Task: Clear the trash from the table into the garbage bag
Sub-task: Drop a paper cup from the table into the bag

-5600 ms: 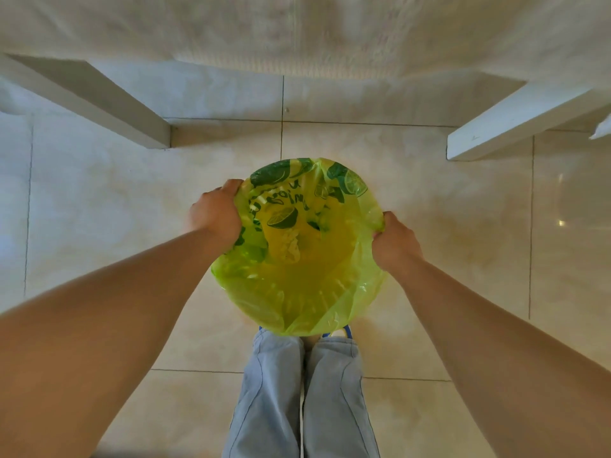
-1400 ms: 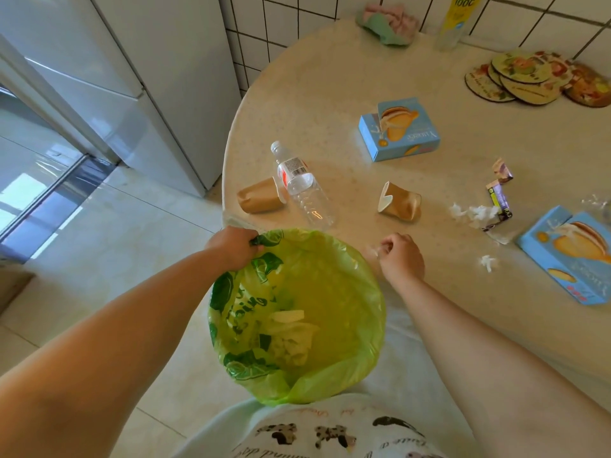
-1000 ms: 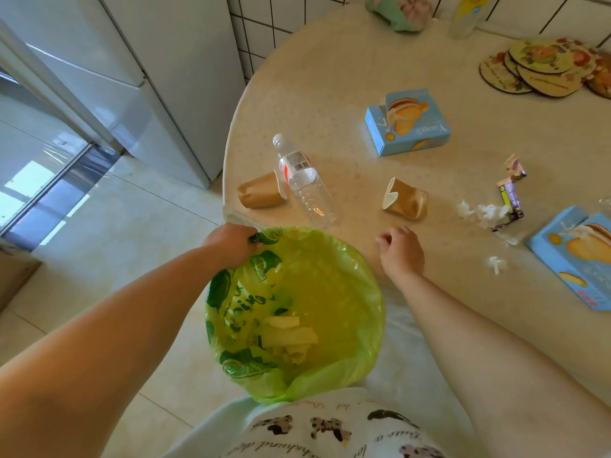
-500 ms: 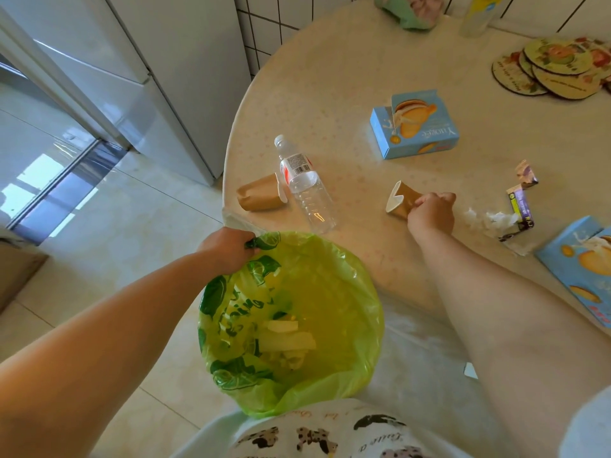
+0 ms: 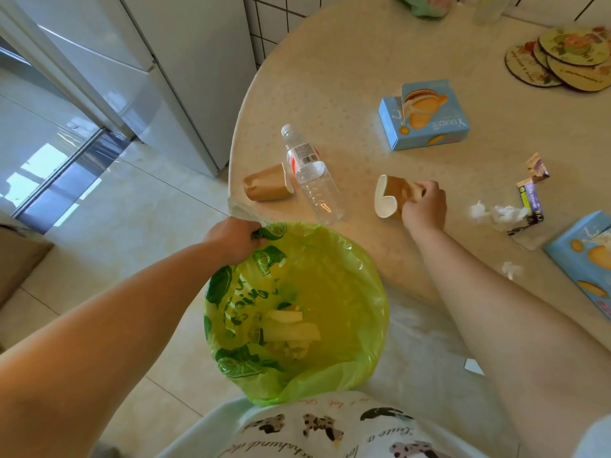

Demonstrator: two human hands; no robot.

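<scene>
right hand (image 5: pixel 425 206) has just closed on the crushed paper cup (image 5: pixel 393 196) on the bench (image 5: pixel 347 81); left hand (image 5: pixel 233 239) still grips garbage bag (image 5: pixel 357 259) rim open; drop-in looks next

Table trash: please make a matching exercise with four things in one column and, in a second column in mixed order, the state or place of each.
Things:
1. crushed paper cup
2. garbage bag
3. water bottle
4. second paper cup

States or places:
A. lying on its side at the table edge, untouched
B. gripped at its base by the right hand
C. clear, lying between the two cups
D. held open at the rim by the left hand

Pairs: 1-B, 2-D, 3-C, 4-A
</scene>
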